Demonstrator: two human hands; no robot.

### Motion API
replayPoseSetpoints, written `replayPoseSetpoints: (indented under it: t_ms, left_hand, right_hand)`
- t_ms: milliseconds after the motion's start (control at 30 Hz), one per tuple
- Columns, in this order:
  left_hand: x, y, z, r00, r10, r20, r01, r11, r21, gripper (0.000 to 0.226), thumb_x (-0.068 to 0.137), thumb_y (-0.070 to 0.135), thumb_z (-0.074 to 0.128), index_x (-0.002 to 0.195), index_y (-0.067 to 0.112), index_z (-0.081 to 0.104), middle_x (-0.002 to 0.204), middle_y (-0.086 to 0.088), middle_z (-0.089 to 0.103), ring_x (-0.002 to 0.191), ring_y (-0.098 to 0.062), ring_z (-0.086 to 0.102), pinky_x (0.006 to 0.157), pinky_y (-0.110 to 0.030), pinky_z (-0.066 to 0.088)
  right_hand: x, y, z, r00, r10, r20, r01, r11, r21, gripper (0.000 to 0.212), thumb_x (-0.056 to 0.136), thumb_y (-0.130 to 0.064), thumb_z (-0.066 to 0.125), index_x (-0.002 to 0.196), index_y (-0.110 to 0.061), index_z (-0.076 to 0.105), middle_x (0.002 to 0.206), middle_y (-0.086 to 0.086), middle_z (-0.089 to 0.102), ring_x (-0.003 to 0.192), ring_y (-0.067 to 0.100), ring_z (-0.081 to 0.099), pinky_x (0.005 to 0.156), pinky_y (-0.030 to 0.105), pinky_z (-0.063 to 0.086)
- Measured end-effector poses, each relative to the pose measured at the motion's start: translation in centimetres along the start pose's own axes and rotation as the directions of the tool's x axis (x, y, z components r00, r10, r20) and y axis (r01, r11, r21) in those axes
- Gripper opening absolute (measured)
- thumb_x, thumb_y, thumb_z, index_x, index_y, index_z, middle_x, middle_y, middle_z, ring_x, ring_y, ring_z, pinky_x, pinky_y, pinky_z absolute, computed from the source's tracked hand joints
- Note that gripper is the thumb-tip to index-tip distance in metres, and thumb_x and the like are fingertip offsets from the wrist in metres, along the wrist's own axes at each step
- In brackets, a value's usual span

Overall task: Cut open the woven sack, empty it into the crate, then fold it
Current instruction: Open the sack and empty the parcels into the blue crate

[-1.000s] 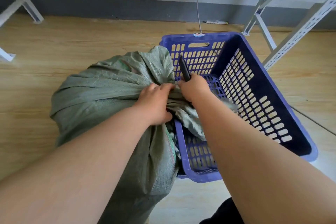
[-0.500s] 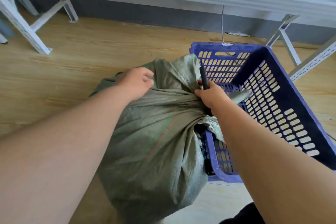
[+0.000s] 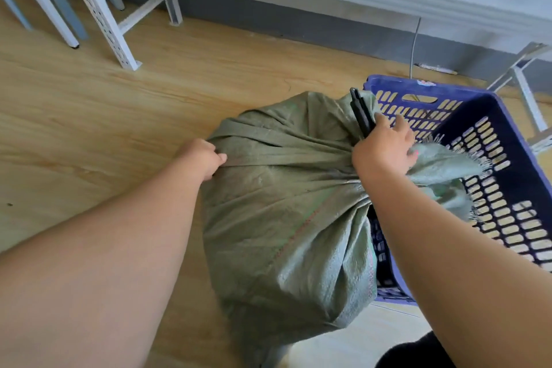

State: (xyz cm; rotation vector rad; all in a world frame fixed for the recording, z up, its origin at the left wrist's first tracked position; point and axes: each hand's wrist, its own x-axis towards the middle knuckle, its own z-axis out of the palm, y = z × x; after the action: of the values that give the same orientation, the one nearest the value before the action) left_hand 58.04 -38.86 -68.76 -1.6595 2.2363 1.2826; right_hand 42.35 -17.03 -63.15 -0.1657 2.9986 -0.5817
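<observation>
A full green woven sack stands on the floor against the left side of a blue slotted crate. Its frayed mouth hangs over the crate's rim. My left hand grips a fold of cloth on the sack's far left side. My right hand rests on the gathered neck and holds a black knife-like tool pointing up and away. The crate's inside looks empty where it shows.
The floor is light wood. White perforated metal rack legs stand at the back left, and more legs stand behind the crate at the right. A grey skirting and a hanging cable run along the back wall.
My left hand moved from the sack's neck out to its left side and took hold there. My right hand stayed at the neck with the tool. The view swung left.
</observation>
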Motion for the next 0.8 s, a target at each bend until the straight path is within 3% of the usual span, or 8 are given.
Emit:
replayPoseSetpoints:
  t_ms: [100,200,267,367,500,633,733,800]
  left_hand:
    - [0.3,-0.7,0.6,0.997,0.043,-0.071,-0.047,0.998,-0.051,0.030,0.088,0.009,0.066,0.117,0.004,0.067,0.121,-0.016,0.066,0.111,-0.033,0.063,0.096,-0.042,0.052]
    - [0.0,-0.5,0.9,0.987,-0.010,-0.161,0.002,0.999,-0.049,0.026,0.085,0.012,0.068,0.111,0.011,0.073,0.121,-0.012,0.067,0.111,-0.032,0.062,0.098,-0.037,0.050]
    - [0.1,-0.3,0.8,0.983,-0.075,-0.167,0.051,0.988,-0.143,0.028,0.086,0.012,0.065,0.113,0.011,0.071,0.119,-0.011,0.067,0.108,-0.030,0.064,0.093,-0.034,0.052]
    - [-0.4,1.5,0.8,0.993,-0.074,-0.093,0.014,0.849,-0.528,0.028,0.085,-0.001,0.061,0.108,0.011,0.069,0.099,-0.011,0.068,0.079,-0.024,0.066,0.070,-0.027,0.056]
    - [-3.1,6.5,-0.3,0.995,0.042,-0.087,-0.092,0.682,-0.725,0.029,0.079,-0.011,0.059,0.078,0.018,0.057,0.067,-0.002,0.055,0.048,-0.011,0.050,0.035,-0.011,0.040]
    - [-6.1,9.8,-2.5,0.952,0.296,-0.081,-0.284,0.749,-0.598,0.029,0.077,-0.008,0.064,0.081,0.020,0.060,0.072,0.000,0.058,0.050,-0.010,0.052,0.051,-0.018,0.045]
    - [-6.2,10.2,-4.1,0.903,0.411,-0.127,-0.420,0.779,-0.466,0.024,0.083,-0.001,0.065,0.092,0.021,0.064,0.086,0.003,0.063,0.079,-0.014,0.063,0.066,-0.022,0.052]
    - [-5.2,10.0,-5.2,0.888,0.402,-0.222,-0.446,0.869,-0.213,0.030,0.089,0.001,0.057,0.107,0.025,0.065,0.108,0.005,0.065,0.099,-0.015,0.062,0.078,-0.025,0.049]
  right_hand:
    - [-1.6,-1.8,0.6,0.968,-0.245,-0.061,0.242,0.969,-0.051,0.065,0.087,-0.008,0.057,0.145,-0.030,0.038,0.160,0.000,0.022,0.148,0.023,0.016,0.120,0.045,0.016]
    - [-3.4,-4.4,2.2,0.843,-0.522,0.130,0.524,0.852,0.025,0.055,0.090,-0.015,0.057,0.142,-0.027,0.045,0.145,0.001,0.047,0.136,0.025,0.039,0.114,0.044,0.032]
    - [-4.4,-5.7,3.2,0.772,-0.567,0.289,0.558,0.821,0.120,0.051,0.092,-0.024,0.058,0.141,-0.028,0.046,0.132,0.004,0.057,0.124,0.029,0.050,0.106,0.048,0.042]
    - [-5.3,-6.6,4.2,0.724,-0.535,0.436,0.491,0.843,0.220,0.056,0.091,-0.034,0.060,0.143,-0.033,0.041,0.129,0.006,0.060,0.122,0.034,0.052,0.104,0.051,0.041]
    - [-4.6,-6.9,3.1,0.765,-0.540,0.351,0.449,0.838,0.311,0.055,0.089,-0.028,0.065,0.140,-0.028,0.047,0.131,0.009,0.061,0.120,0.030,0.055,0.101,0.038,0.043]
    - [-2.9,-6.8,0.6,0.947,-0.272,0.170,0.117,0.786,0.608,0.019,0.087,-0.006,0.056,0.103,-0.016,0.061,0.092,0.009,0.065,0.087,0.027,0.060,0.076,0.033,0.047]
    - [-1.8,-7.0,-0.8,0.986,-0.118,0.118,-0.014,0.650,0.760,0.018,0.085,-0.002,0.049,0.089,-0.018,0.056,0.076,0.001,0.057,0.069,0.019,0.051,0.067,0.030,0.044]
    - [-0.9,-7.3,-2.0,0.994,-0.025,0.103,-0.072,0.556,0.828,0.017,0.086,-0.003,0.046,0.088,-0.017,0.055,0.073,0.000,0.053,0.065,0.018,0.048,0.065,0.029,0.041]
